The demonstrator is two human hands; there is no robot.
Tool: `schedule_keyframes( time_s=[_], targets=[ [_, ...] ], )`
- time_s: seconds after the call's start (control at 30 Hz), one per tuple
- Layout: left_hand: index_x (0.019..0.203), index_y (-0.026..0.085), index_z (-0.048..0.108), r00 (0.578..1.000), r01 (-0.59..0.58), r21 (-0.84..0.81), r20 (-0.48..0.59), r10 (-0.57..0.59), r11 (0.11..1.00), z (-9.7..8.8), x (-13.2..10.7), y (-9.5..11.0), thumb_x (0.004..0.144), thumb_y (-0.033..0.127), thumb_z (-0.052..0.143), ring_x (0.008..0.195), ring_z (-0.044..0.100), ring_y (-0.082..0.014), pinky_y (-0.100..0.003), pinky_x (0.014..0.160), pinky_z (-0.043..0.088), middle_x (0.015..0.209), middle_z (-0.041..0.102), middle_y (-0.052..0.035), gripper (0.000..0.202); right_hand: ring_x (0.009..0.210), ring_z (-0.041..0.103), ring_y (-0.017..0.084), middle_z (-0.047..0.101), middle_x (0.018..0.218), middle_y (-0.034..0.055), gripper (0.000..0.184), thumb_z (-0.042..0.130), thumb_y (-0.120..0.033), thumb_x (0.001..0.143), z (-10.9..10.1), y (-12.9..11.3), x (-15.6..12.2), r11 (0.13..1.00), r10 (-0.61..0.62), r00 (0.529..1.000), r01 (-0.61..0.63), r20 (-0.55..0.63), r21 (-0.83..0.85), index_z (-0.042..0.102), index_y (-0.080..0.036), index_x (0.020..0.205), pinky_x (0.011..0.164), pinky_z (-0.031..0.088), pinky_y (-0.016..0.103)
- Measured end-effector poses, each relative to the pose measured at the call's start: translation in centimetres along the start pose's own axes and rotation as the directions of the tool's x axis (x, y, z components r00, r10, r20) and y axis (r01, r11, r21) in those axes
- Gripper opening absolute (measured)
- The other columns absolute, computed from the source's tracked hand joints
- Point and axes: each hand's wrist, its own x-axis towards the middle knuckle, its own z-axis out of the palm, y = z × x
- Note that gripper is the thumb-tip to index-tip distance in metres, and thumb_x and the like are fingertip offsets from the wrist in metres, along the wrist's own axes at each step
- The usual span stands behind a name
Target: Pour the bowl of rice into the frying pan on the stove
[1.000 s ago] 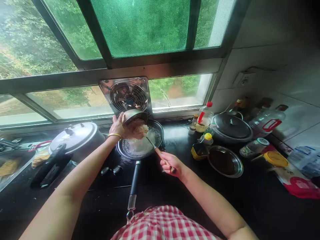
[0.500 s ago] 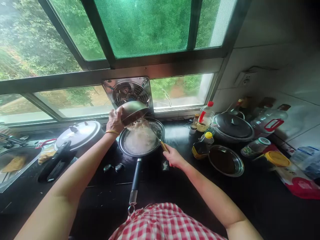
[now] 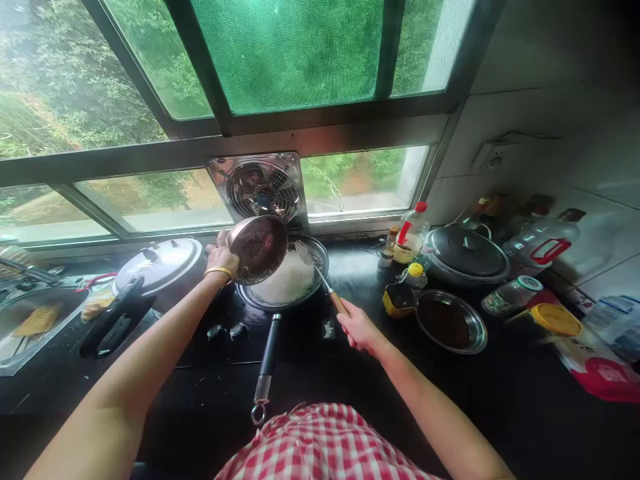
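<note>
My left hand (image 3: 221,257) is closed on the rim of a round metal bowl (image 3: 258,248), tilted so its emptied inside faces me, just above the left edge of the frying pan (image 3: 310,288). A pale, steaming heap of food (image 3: 287,281) lies in the pan, whose long black handle (image 3: 267,357) points toward me. My right hand (image 3: 358,329) grips the wooden handle of a metal spatula (image 3: 316,268), its blade raised over the pan's far right side.
A pressure cooker (image 3: 157,267) with a black handle sits left of the pan, a sink (image 3: 30,323) beyond it. To the right stand bottles (image 3: 410,233), a lidded black pot (image 3: 465,253), a metal plate (image 3: 450,323) and jars. An exhaust fan (image 3: 261,187) is behind the stove.
The bowl went from tipped upside down over the pan, dropping food, to turned back with its inside facing me. The spatula's blade lifted out of the food.
</note>
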Motion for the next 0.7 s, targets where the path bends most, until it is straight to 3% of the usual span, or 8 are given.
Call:
schedule_keyframes(
  time_s=[0.13, 0.43, 0.6, 0.7],
  targets=[
    [0.143, 0.020, 0.019, 0.997, 0.062, 0.063, 0.051, -0.065, 0.996, 0.7, -0.5, 0.4, 0.075, 0.020, 0.047, 0.108, 0.051, -0.0398, -0.051, 0.089, 0.041, 0.118, 0.037, -0.0217, 0.073, 0.026, 0.040, 0.005, 0.042, 0.054, -0.0098, 0.053, 0.045, -0.026, 0.084, -0.4, 0.7, -0.3, 0.998, 0.021, 1.000, -0.021, 0.001, 0.054, 0.035, -0.029, 0.137, 0.023, 0.021, 0.013],
    [0.140, 0.021, 0.026, 0.994, 0.037, 0.180, 0.090, -0.054, 0.983, 2.5, -1.2, 2.1, 0.074, 0.023, 0.046, 0.109, 0.050, -0.0419, -0.050, 0.085, 0.041, 0.119, 0.040, -0.0245, 0.069, 0.027, 0.040, 0.005, 0.042, 0.055, -0.0092, 0.055, 0.044, -0.026, 0.086, -1.0, 1.3, -1.1, 0.993, 0.025, 1.000, -0.025, -0.002, 0.112, 0.032, -0.028, 0.140, 0.023, 0.023, 0.014],
    [0.137, 0.018, 0.031, 0.971, 0.123, 0.108, 0.191, -0.142, 0.986, 2.7, 0.6, 2.1, 0.071, 0.026, 0.053, 0.111, 0.050, -0.0419, -0.053, 0.088, 0.039, 0.120, 0.047, -0.0256, 0.070, 0.027, 0.039, 0.004, 0.043, 0.057, -0.0087, 0.052, 0.043, -0.026, 0.087, -1.3, 1.3, -1.5, 0.991, 0.029, 1.000, -0.028, -0.006, 0.132, 0.033, -0.029, 0.138, 0.025, 0.024, 0.014],
    [0.126, 0.011, 0.043, 0.930, 0.235, 0.014, 0.288, -0.229, 0.972, 2.8, 2.0, 1.2, 0.067, 0.026, 0.057, 0.092, 0.060, -0.0388, -0.047, 0.072, 0.047, 0.101, 0.059, -0.0239, 0.063, 0.029, 0.040, 0.004, 0.044, 0.058, -0.0083, 0.053, 0.045, -0.028, 0.087, -1.5, 1.0, -1.9, 0.990, 0.032, 0.999, -0.030, -0.011, 0.135, 0.033, -0.031, 0.138, 0.025, 0.024, 0.013]
  ],
)
